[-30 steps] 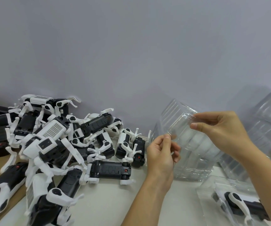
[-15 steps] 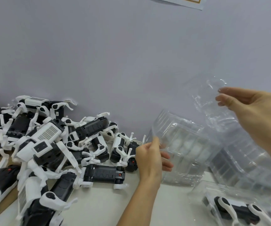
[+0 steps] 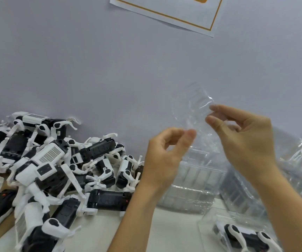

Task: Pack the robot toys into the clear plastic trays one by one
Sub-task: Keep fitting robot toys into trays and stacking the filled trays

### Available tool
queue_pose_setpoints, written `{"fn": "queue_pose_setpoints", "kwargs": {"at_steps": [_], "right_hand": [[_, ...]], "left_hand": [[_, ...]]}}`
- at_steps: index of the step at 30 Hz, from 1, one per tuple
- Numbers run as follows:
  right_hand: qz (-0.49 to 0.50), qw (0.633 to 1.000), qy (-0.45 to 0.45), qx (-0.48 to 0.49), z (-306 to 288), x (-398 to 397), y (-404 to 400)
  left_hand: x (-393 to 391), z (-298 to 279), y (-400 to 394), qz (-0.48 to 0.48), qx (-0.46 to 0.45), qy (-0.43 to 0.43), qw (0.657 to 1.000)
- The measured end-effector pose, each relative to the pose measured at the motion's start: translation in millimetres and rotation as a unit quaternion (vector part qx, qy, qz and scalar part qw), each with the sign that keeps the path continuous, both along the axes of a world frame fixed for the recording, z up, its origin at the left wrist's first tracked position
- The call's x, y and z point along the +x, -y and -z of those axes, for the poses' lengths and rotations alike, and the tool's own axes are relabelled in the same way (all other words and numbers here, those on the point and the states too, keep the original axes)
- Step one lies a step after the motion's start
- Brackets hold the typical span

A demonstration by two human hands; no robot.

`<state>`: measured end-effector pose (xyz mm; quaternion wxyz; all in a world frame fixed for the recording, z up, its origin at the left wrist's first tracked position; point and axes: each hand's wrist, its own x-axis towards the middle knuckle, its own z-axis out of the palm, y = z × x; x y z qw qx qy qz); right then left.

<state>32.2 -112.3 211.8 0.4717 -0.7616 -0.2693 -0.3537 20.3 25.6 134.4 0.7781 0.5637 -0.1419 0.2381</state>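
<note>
raised since before: tray pinched in right hand fingers; left hand fingers curled, touching tray edge.

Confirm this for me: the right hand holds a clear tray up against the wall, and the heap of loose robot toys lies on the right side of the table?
Not quite. The head view shows the right hand pinching the clear tray up against the wall, but the heap of robot toys lies on the left side of the table, not the right.

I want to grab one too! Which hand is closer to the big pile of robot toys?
Left. The left hand hangs just right of the pile of robot toys, beside its nearest toys. The right hand is farther right, pinching a clear tray.
</note>
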Motion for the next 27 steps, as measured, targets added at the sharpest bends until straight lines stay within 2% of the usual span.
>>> {"fn": "queue_pose_setpoints", "kwargs": {"at_steps": [4,11,16,21,23,25,27], "right_hand": [[-0.022,0.999,0.008,0.025,8,-10,-21],[-0.039,0.998,-0.045,-0.034,26,-26,-44],[-0.001,0.995,-0.035,-0.093,46,-44,-57],[0.082,0.987,0.051,-0.129,69,-62,-57],[0.097,0.982,0.099,-0.128,79,-68,-55],[0.095,0.979,0.128,-0.123,88,-71,-58],[0.081,0.980,0.137,-0.118,96,-72,-60]], "left_hand": [[-12,-5,-7,-0.087,-0.002,0.023,0.996],[-31,24,-36,-0.060,-0.029,-0.027,0.997],[-45,52,-42,-0.031,-0.070,-0.096,0.992],[-53,73,-55,-0.007,0.015,-0.166,0.986],[-53,69,-63,-0.055,0.033,-0.168,0.984],[-57,57,-70,-0.123,0.014,-0.150,0.981],[-63,39,-75,-0.149,-0.012,-0.112,0.982]]}}
